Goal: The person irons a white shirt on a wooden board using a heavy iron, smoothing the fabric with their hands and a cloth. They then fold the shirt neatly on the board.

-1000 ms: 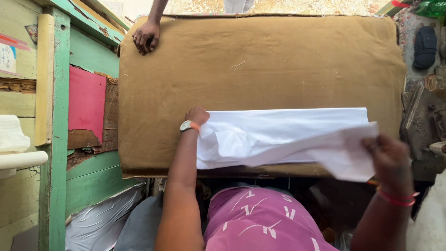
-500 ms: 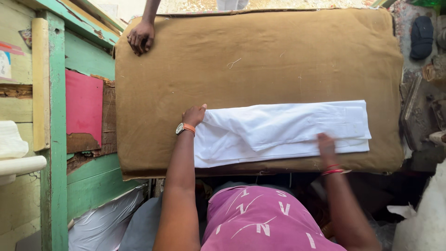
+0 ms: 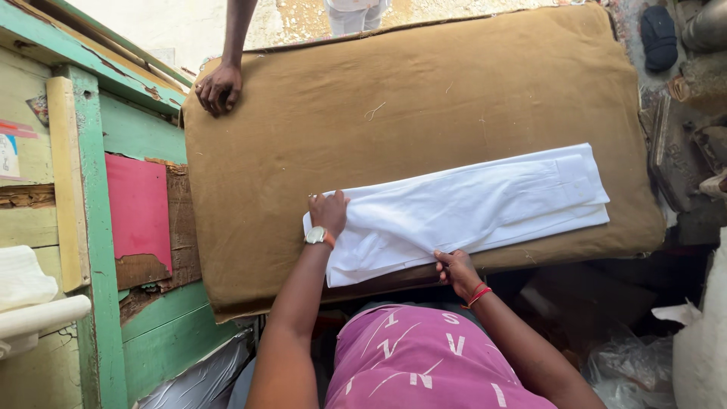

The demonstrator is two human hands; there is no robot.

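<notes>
A white folded garment [image 3: 469, 208] lies lengthwise on a table covered with brown cloth [image 3: 394, 98]. My left hand [image 3: 328, 212], with a watch on the wrist, presses down on the garment's left end. My right hand [image 3: 454, 266], with red bangles on the wrist, grips the garment's near edge at the table's front rim. The garment's right end lies flat and neat; its left end is bunched under my left hand.
Another person's hand [image 3: 218, 88] rests on the table's far left corner. A green wooden frame [image 3: 91, 227] with a red panel [image 3: 138, 208] stands to the left. Dark objects [image 3: 693, 144] and plastic bags [image 3: 636, 363] crowd the right side.
My right hand laid the lifted right end of the garment flat, then slid left along the near edge. My left hand stayed on the left end.
</notes>
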